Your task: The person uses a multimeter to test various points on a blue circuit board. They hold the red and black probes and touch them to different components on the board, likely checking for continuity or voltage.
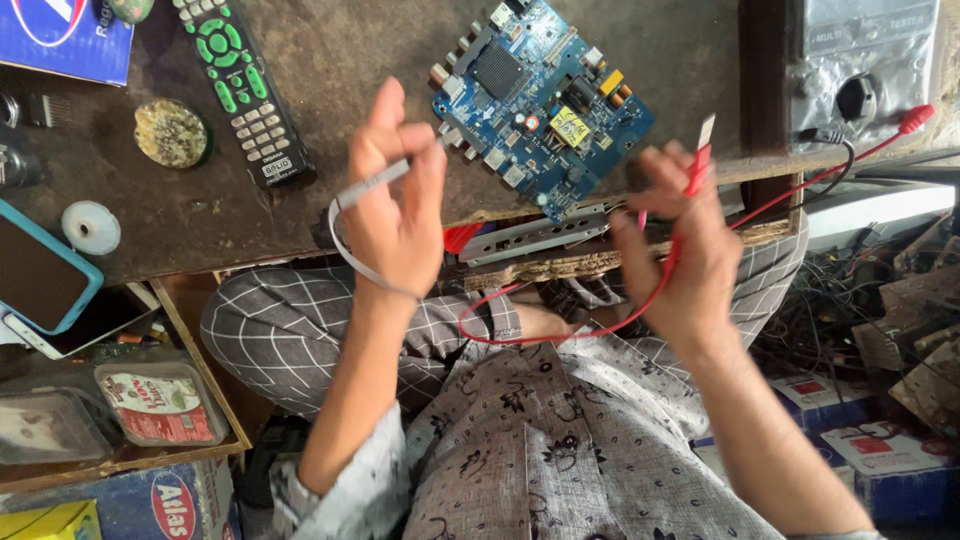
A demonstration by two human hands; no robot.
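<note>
My left hand [395, 205] is closed on a thin grey test probe [372, 186] whose pale lead loops around the wrist. My right hand [683, 255] grips a red test probe [700, 165], tip pointing up; its red lead [560, 335] curves down over my lap and another stretch runs right to a red plug [915, 118] at a plastic-wrapped grey meter [865, 70]. Between and just above both hands a blue circuit board [540, 95] lies on the dark wooden bench [330, 50], with a grey metal connector plate [530, 236] at the bench edge below it. Neither probe tip touches the board.
A black remote with green buttons [245, 90], a round mottled disc [172, 132], a white tape roll [90, 228] and a blue-cased phone [40, 272] lie on the left. Plastic tubs [160, 400] sit in a wooden tray below. Tangled wires [850, 295] and boxes [880, 450] fill the right.
</note>
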